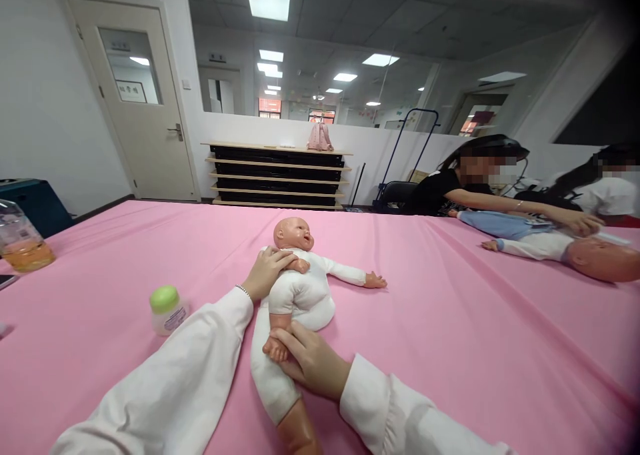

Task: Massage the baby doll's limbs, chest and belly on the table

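Note:
A baby doll (316, 301) with a white cloth body lies on its back on the pink cloth, its head at the far end. One doll arm stretches out to the right, and one leg is bent across the other. My left hand (265, 273) grips the doll's other arm, whose small hand (301, 265) shows on the chest beyond my fingertips. Around the bent leg's ankle, just above the doll's foot (275, 349), my right hand (317, 363) is closed, with the thumb partly hidden. The straight leg runs beneath toward the near edge of the view.
A green-lidded jar (167, 310) stands left of my left forearm. At the far left is a bottle (25, 241) of amber liquid. On the right, a co-worker's hand (575, 221) touches a second doll (530, 241). Pink cloth (475, 348) covers the table.

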Available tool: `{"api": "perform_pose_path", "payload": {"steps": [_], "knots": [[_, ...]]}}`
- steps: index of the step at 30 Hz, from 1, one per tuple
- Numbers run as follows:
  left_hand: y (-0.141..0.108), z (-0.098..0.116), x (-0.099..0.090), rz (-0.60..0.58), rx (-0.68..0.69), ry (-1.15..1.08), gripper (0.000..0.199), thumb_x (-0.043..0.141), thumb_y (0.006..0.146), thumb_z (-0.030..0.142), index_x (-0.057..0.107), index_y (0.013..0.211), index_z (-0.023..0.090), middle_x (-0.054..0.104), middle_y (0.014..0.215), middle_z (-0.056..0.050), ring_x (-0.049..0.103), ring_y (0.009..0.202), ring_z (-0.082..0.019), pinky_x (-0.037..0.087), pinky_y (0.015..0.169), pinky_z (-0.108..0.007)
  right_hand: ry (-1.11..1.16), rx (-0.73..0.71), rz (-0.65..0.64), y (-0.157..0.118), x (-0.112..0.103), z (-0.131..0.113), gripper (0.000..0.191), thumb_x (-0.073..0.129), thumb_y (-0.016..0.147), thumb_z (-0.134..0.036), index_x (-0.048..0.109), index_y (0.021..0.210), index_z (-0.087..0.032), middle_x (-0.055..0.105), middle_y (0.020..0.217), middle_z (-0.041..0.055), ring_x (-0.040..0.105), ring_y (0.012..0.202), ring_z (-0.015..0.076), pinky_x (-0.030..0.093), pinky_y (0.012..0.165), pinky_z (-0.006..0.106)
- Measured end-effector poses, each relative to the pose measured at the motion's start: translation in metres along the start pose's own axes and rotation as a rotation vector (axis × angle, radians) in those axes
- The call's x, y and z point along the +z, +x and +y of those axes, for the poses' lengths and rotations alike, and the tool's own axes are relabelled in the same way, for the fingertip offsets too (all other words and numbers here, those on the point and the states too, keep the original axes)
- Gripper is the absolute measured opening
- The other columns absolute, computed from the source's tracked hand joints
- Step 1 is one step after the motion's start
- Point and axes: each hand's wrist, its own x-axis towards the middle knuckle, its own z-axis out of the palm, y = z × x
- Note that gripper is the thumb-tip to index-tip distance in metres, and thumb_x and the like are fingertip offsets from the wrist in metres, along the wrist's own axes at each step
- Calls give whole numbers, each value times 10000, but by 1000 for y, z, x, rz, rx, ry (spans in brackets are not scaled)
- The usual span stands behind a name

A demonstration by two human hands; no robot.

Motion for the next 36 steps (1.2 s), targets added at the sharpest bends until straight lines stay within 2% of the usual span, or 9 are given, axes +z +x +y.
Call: {"api": "perform_pose_path", "payload": {"steps": [12, 19, 23, 27, 30, 33, 36], "knots": [[-1, 2, 0, 30, 2, 30, 288, 443, 884, 293, 555, 1148, 276, 581, 1161, -14, 452, 952, -201, 362, 854, -383, 51, 79, -9, -1, -1, -5, 288, 449, 794, -142, 489, 1080, -149, 467, 775, 40, 451, 687, 129, 455, 597, 237], [-1, 1, 3, 34, -2, 31, 292, 454, 876, 292, 556, 1149, 291, 592, 1141, -22, 466, 958, -205, 361, 843, -383, 34, 77, -20, 0, -1, -4, 262, 443, 844, -201, 474, 1101, -160, 477, 787, 42, 471, 702, 129, 453, 607, 235], [-6, -3, 8, 101, -18, -16, 325, 467, 859, 238, 539, 1171, 290, 591, 1146, -17, 461, 950, -208, 364, 848, -382, -81, 17, 29, -1, -2, -3, 239, 417, 853, -222, 478, 1073, -152, 499, 750, 38, 470, 660, 131, 431, 574, 239], [-15, -11, 15, 233, -156, -68, 387, 423, 845, 155, 504, 1211, 248, 571, 1179, -36, 460, 985, -221, 368, 870, -387, -246, -109, 189, -2, -18, -15, 241, 402, 849, -251, 440, 1064, -149, 511, 657, 14, 456, 576, 136, 372, 512, 255], [-19, -18, 19, 358, -322, -103, 405, 429, 840, 198, 467, 1242, 176, 555, 1188, -93, 465, 1031, -248, 364, 908, -414, -301, -102, 275, -6, -38, -36, 269, 417, 849, -305, 411, 1076, -159, 513, 619, 1, 459, 537, 132, 358, 492, 255], [-20, -26, 19, 523, -510, -181, 490, 431, 848, 255, 361, 1317, 132, 474, 1278, -136, 429, 1150, -263, 336, 968, -416, -242, 91, 294, -18, -58, -61, 250, 408, 866, -349, 426, 1056, -188, 509, 603, -11, 478, 523, 124, 380, 489, 246], [-21, -35, 16, 680, -692, -305, 524, 382, 885, 266, 247, 1372, 127, 391, 1356, -133, 380, 1232, -237, 324, 999, -356, -184, 329, 303, -43, -68, -83, 216, 452, 854, -358, 466, 1003, -202, 518, 606, -11, 515, 533, 120, 432, 505, 234]]}}
